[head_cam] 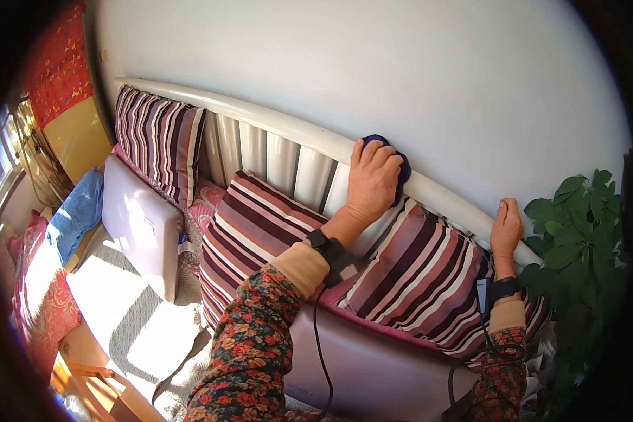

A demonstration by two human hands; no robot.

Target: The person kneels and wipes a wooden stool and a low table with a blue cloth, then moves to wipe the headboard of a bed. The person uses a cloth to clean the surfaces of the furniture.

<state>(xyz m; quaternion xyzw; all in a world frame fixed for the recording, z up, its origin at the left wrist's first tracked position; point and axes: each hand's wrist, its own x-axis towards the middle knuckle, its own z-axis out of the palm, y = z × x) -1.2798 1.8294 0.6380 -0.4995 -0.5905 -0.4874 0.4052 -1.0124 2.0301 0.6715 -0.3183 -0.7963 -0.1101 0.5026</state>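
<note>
My left hand (375,173) presses a dark blue cloth (402,176) onto the glossy cream top rail (290,124) of a slatted backrest. Parts of the cloth stick out past my fingers on the wall side; the rest is hidden beneath the hand. Farther right, my right hand (506,229) is closed over the same rail near its low end, thumb upward. Below my left hand lean a striped cushion (264,221) and another striped cushion (416,274), both against the slats (282,163). Each wrist wears a black strap with a small device and a cable.
A leafy green plant (580,232) stands close beside my right hand. White wall (348,63) rises behind the rail. At left are a third striped cushion (158,142), a pale mauve pad (137,216), blue fabric (76,216) and a red patterned cloth (60,58). Another mauve pad (369,364) lies below.
</note>
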